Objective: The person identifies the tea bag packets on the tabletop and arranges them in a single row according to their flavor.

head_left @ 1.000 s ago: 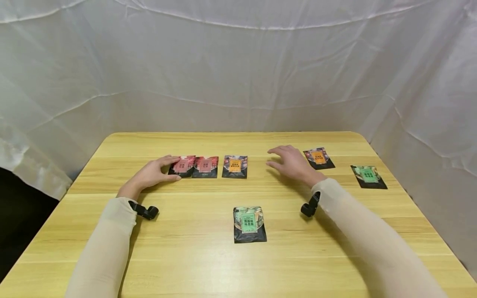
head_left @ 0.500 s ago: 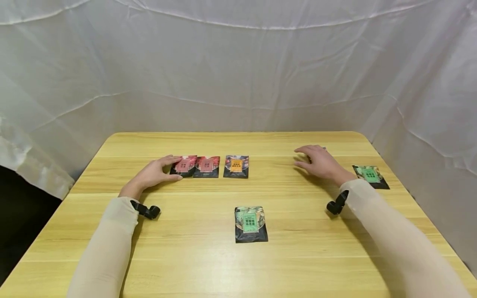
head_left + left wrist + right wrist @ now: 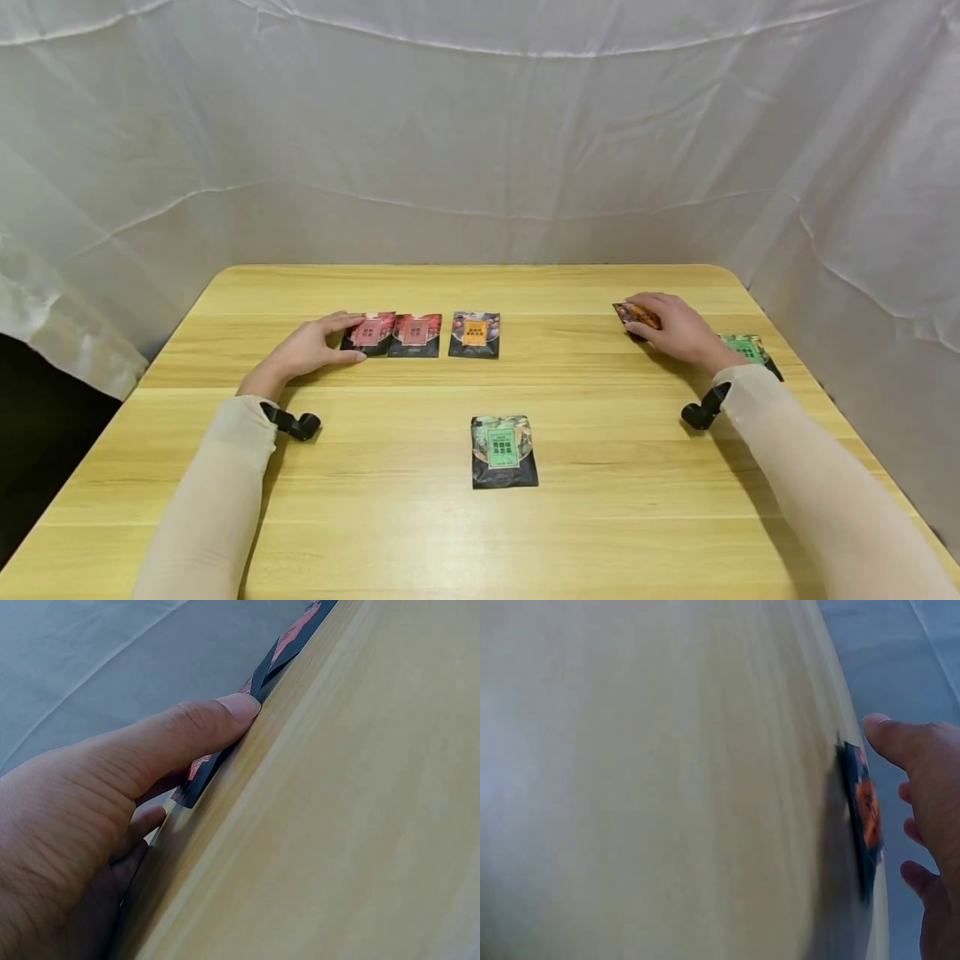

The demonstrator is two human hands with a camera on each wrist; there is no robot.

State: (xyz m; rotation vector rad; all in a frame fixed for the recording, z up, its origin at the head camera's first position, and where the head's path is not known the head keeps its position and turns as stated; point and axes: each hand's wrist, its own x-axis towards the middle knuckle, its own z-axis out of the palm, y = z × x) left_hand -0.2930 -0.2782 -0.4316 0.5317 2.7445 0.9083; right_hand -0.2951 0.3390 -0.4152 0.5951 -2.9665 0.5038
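Observation:
My left hand (image 3: 309, 350) rests at the left end of a back row, index finger near the top and thumb along the bottom edge of a red tea sachet (image 3: 369, 333). In the left wrist view the thumb (image 3: 238, 707) lies straight on that sachet's edge. A second red sachet (image 3: 416, 333) adjoins it, then an orange-labelled sachet (image 3: 474, 332) stands a little apart. On the right, my right hand (image 3: 678, 329) reaches over another orange-labelled sachet (image 3: 636, 315), covering part of it. Its thumb and fingers look spread in the right wrist view, beside the sachet (image 3: 866, 814).
A green-labelled sachet (image 3: 502, 450) lies at the front middle of the wooden table (image 3: 360, 517). Another green sachet (image 3: 742, 343) sits at the right, partly behind the right wrist. A pale cloth curtain (image 3: 480, 150) hangs behind the table's far edge.
My right hand has moved rightward from the middle of the table to the right-hand orange sachet. My left hand and the row of sachets have stayed put.

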